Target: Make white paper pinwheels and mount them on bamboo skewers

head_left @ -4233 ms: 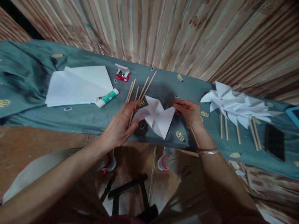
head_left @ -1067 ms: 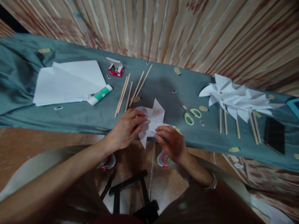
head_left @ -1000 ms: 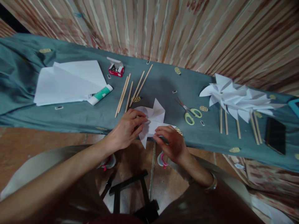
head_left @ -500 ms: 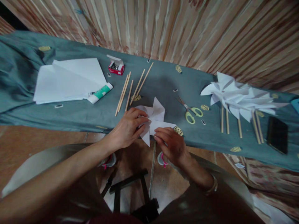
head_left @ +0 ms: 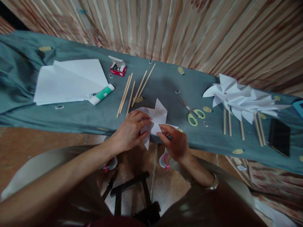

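Pinching one folded white paper piece at the near edge of the teal cloth:
- left hand, fingers and thumb closed over the left half of the piece
- right hand, thumb and fingertips clamped on the lower right flap
- hands close together, not quite touching
- one metal bangle on the right wrist

Listed further, all on the same cloth:
- Loose wooden sticks: five, just beyond the left hand, two lying side by side.
- Finished white pinwheels: one overlapping heap well to the right. Five stick handles counted, exact number of wheels not to be told.
- Scissors: one pair, yellow-green handles, between the folded piece and the heap.
- Paper sheets: one loose white stack at far left, count not discernible.
- Glue stick: one, white and green, resting against the right corner of the stack. Label too small to read.
- Red box: one, lid flap raised, holding small shiny metal bits. Printing illegible.
- Black phone: one, flat, right of the pinwheels.
- Small dark tabs: at least five, scattered.
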The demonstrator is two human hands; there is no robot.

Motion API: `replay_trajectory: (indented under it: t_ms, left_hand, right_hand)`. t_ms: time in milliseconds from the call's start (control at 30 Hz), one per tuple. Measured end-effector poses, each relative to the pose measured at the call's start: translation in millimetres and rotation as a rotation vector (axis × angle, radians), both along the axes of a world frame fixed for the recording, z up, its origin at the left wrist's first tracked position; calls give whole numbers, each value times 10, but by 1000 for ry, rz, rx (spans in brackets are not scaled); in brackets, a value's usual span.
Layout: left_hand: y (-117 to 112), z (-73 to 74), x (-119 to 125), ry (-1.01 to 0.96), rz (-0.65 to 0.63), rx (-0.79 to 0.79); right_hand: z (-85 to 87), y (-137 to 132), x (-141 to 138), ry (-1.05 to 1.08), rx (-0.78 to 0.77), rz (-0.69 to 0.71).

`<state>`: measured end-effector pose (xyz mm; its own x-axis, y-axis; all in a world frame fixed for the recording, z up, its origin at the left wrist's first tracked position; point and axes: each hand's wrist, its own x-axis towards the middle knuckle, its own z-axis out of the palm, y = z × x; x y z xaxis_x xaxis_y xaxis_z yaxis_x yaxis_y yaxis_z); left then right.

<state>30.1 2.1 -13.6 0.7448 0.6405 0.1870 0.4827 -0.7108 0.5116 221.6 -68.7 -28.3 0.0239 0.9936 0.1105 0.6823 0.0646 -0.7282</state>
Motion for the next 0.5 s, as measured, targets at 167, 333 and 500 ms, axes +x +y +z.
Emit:
replay_trajectory:
  t_ms: [167,333,500]
  left_hand:
    - [-5,19,-7,-20,7,14]
    - [66,114,-63,-102,82,19]
    - [101,128,-80,-129,105,2]
  right_hand:
    - [25,28,-35,103,-100,-88]
    - [52,49,-29,38,-92,-74]
    - [42,53,-14,-18,-30,-13]
